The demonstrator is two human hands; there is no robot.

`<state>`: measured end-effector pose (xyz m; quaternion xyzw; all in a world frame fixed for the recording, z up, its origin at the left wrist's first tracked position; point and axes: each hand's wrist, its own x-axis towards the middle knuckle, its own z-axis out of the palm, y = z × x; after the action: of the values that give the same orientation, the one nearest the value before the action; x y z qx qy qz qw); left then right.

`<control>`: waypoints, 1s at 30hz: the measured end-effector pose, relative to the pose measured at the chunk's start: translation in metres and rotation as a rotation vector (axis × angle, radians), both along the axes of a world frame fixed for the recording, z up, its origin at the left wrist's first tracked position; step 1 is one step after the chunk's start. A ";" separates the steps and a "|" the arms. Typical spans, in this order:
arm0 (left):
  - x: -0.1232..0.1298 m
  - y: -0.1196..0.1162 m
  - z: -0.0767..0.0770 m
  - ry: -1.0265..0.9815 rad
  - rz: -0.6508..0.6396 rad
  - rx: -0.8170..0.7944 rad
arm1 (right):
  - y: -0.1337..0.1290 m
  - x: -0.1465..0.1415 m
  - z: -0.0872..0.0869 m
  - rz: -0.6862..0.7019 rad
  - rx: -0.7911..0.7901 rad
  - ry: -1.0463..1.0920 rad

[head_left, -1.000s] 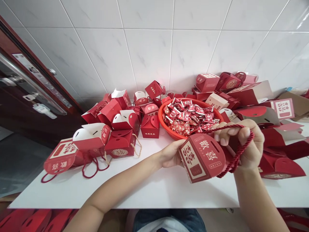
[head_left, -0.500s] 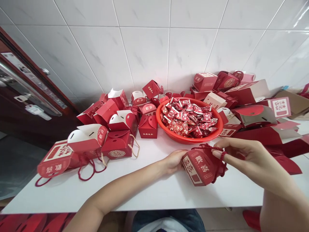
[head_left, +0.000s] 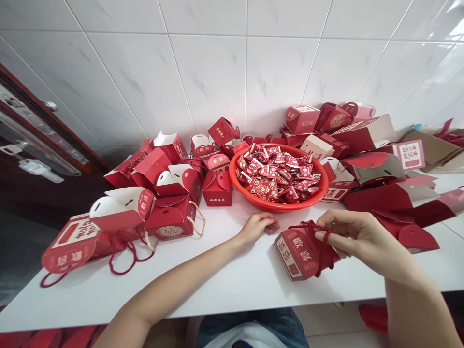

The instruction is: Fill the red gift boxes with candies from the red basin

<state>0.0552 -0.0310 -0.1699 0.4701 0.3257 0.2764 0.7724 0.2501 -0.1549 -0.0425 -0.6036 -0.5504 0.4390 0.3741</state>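
Observation:
A small red gift box point(head_left: 300, 253) with pale Chinese characters rests on the white table, slightly tilted toward me. My right hand point(head_left: 348, 239) pinches its dark red cord handle point(head_left: 324, 244) between thumb and fingers, at the box's upper right. Left of the box is my left hand point(head_left: 258, 227), its fingers curled in and nothing seen in them; a small gap parts it from the box. Just behind both hands stands a round red basin point(head_left: 279, 205), heaped with red wrapped candies point(head_left: 277, 176).
Several red gift boxes point(head_left: 170, 217) crowd the left of the table point(head_left: 203, 280), some with open flaps and loose cords. More boxes point(head_left: 377, 164) pile up at the right, with a brown carton point(head_left: 435, 147) beyond. A tiled wall point(head_left: 282, 72) rises behind; a dark door point(head_left: 39, 150) is at left.
My left hand has let go of the box's left side and drawn back a little to the left. My right hand still pinches the cord. The whole view has shifted slightly.

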 end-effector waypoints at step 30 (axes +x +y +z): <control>-0.009 -0.025 0.003 -0.104 -0.322 0.407 | -0.031 0.008 -0.029 -0.007 0.493 -0.724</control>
<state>0.0461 -0.0560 -0.1667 0.6468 0.1443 0.2336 0.7115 0.2578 -0.1856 -0.0716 -0.6131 -0.7324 0.0537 0.2913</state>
